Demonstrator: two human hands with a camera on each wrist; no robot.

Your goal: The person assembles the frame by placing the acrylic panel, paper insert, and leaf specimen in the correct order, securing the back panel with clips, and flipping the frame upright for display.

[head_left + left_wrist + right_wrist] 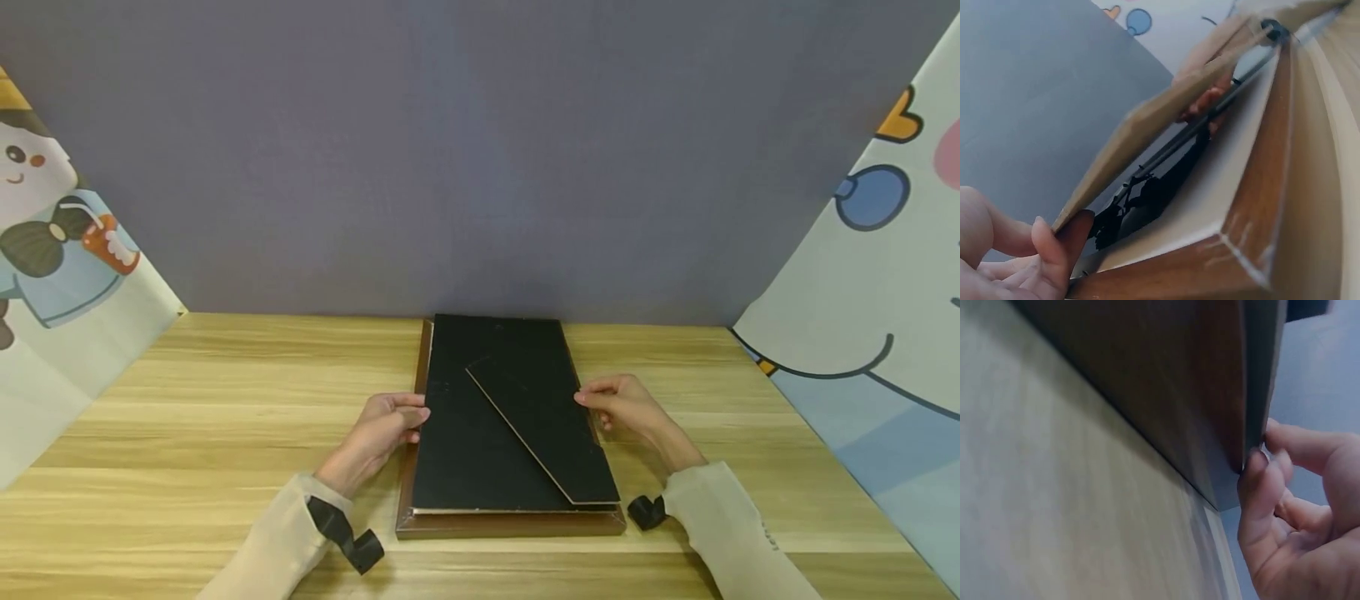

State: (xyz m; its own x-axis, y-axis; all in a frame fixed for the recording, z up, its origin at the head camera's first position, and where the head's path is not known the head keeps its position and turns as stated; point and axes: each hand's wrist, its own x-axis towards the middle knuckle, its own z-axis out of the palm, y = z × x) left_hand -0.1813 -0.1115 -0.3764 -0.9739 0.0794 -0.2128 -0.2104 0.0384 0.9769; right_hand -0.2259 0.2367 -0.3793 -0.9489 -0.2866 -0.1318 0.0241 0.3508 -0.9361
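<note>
A brown wooden picture frame (510,525) lies face down on the table, its black backing board (465,450) on top. A black easel leg (551,425) slants across the board. My left hand (381,425) pinches the board's left edge between thumb and fingers. Seen from the left wrist, the board (1129,134) stands raised off the frame (1175,273), with a gap and a glossy dark surface between them. At the right edge, my right hand (626,408) pinches the board; the right wrist view shows its fingertips on both sides of the edge.
The frame rests on a wood-grain table (262,433). A grey wall (480,167) rises right behind its far end. Printed cartoon panels stand at left (75,375) and right (840,317). Black straps with small cameras sit on both wrists.
</note>
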